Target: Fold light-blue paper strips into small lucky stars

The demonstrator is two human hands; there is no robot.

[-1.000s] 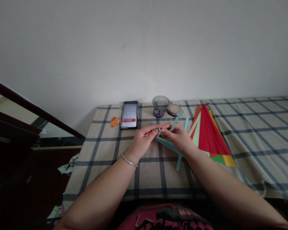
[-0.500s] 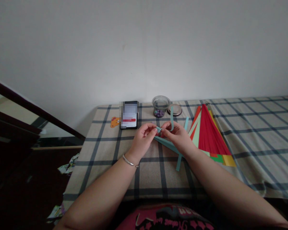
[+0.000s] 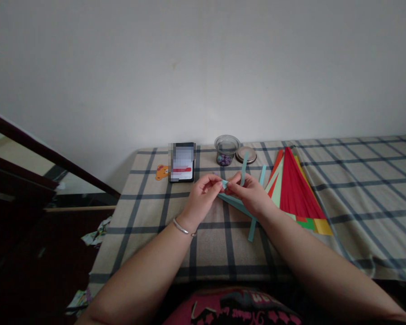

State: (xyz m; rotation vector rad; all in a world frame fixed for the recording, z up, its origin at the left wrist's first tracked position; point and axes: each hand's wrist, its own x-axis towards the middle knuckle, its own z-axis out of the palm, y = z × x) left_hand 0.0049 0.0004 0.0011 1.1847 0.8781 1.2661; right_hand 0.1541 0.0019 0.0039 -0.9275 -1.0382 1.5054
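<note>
Scraps (image 3: 97,233) lay crumpled at the lower left of the frame. Left of centre, an orange bear cutout (image 3: 161,172) sat against a dark phone (image 3: 183,158). Your left forearm slanted up from the lower left, a silver bangle (image 3: 181,226) at its wrist, and your left hand (image 3: 205,193) met the middle of the frame with fingers curled and thumb pressed inward, pinching one side of a folded blue-green strip (image 3: 225,184). Above it stood a clear tub (image 3: 226,151) with small purple pieces at the bottom. Your right hand (image 3: 252,195) faced the left, just right of centre, thumb and forefinger pinching the other side of the fold. A blue-green tail rose from behind those fingers, overlapping the round lid (image 3: 246,154); its join with the fold was hidden. Loose blue-green strips (image 3: 237,205) lay beneath your right hand. Your right forearm ran down to the lower right, below a fan of coloured strips (image 3: 299,194).
</note>
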